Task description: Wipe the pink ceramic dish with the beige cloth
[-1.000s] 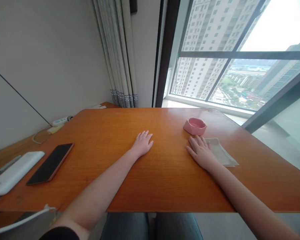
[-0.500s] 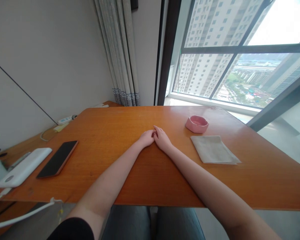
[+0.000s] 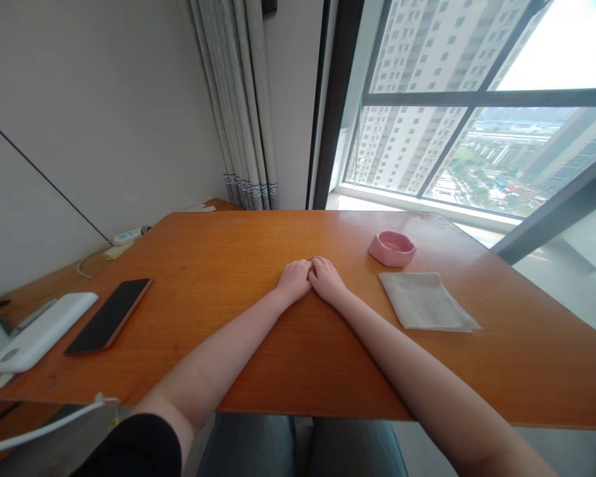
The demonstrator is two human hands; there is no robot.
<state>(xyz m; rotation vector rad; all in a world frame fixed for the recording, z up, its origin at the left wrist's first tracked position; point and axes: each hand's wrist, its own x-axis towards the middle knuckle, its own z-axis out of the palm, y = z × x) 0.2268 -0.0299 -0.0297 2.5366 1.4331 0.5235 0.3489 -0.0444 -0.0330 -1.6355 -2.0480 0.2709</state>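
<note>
My left hand [image 3: 295, 281] and my right hand [image 3: 326, 278] rest together on the wooden table [image 3: 218, 258], touching at the fingers. Both are closed, with fingers curled down and pressed together, and no object shows in either. The fingertips are partly hidden where the hands meet. To the right of my right hand lies a folded grey cloth [image 3: 424, 301], flat on the tabletop. Just behind the cloth stands a pink ashtray-like dish [image 3: 392, 249] with angular sides.
A black-screened phone [image 3: 110, 317] lies at the table's left. Beside it are a white power bank [image 3: 40, 331] with a cable plugged in and a power strip [image 3: 129, 235] near the wall. A curtain [image 3: 238, 106] and a large window [image 3: 417, 99] stand beyond.
My left hand has shifted slightly right and its back is turned more upward. The right fingers, earlier stretched further out, are now curled down. The view has tilted slightly.
</note>
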